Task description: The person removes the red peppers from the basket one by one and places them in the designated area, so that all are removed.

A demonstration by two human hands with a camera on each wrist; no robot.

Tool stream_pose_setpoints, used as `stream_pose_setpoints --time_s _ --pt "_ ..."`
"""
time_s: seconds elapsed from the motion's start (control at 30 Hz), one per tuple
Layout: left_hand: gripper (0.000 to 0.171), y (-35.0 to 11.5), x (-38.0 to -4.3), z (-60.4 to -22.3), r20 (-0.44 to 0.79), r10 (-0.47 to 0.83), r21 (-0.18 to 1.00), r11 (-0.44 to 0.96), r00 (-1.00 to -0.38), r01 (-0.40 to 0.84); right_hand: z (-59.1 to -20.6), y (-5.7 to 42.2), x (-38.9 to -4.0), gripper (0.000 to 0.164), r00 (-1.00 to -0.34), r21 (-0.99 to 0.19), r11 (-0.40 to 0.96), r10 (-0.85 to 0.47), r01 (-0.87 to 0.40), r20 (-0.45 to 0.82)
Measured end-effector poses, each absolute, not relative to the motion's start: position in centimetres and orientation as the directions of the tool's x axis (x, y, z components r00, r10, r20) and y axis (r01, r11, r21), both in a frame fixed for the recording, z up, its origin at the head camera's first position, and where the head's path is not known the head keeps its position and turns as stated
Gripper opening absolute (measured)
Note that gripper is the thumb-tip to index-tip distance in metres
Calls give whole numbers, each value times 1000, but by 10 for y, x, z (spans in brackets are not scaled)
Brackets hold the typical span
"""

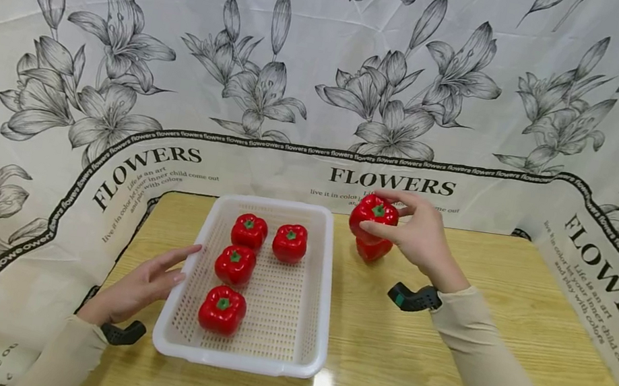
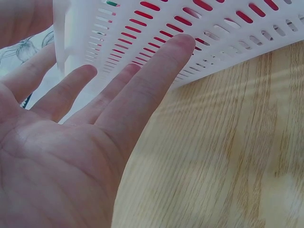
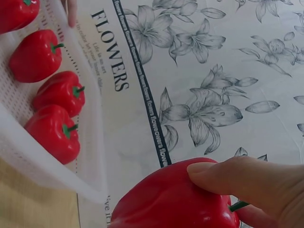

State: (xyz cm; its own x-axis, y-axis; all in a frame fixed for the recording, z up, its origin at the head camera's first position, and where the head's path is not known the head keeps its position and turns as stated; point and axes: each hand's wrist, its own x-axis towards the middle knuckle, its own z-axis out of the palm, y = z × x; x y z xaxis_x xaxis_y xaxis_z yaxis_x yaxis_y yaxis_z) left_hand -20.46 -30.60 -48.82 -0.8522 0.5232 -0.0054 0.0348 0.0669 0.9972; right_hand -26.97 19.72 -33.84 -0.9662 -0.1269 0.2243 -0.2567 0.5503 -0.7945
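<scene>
We hold both arms out in front of us, each forearm clad in a long beige fabric sleeve that ends at the wrist. Our left forearm (image 1: 67,354) slants up from the lower left to a bare left hand (image 1: 146,285), its fingers (image 2: 149,88) extended and parted, its palm (image 2: 52,166) turned towards the left wrist camera. Our right forearm (image 1: 499,382) angles inward, carrying the bare right hand (image 1: 422,236) farther forward than the left. There we pinch, the thumb (image 3: 230,178) set opposite the fingers, which arch over from above.
</scene>
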Motion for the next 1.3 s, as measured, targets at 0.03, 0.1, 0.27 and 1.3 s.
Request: stream_pose_setpoints --time_s 0.03,0.1,0.27,1.3 --pt "62 -306 -205 -488 -5 523 997 68 -852 36 -339 200 -271 64 -967 -795 551 -118 -252 225" --pt "63 -306 -205 -488 -5 524 997 69 -852 36 -341 207 -272 65 -970 -799 552 -102 -239 219" --pt "63 -305 -205 -487 -7 521 997 68 -854 33 -344 220 -275 67 -977 -804 558 -77 -206 197" --pt "63 -305 -204 -487 -16 510 996 80 -860 29 -423 268 -305 70 -975 -765 643 141 -41 171"
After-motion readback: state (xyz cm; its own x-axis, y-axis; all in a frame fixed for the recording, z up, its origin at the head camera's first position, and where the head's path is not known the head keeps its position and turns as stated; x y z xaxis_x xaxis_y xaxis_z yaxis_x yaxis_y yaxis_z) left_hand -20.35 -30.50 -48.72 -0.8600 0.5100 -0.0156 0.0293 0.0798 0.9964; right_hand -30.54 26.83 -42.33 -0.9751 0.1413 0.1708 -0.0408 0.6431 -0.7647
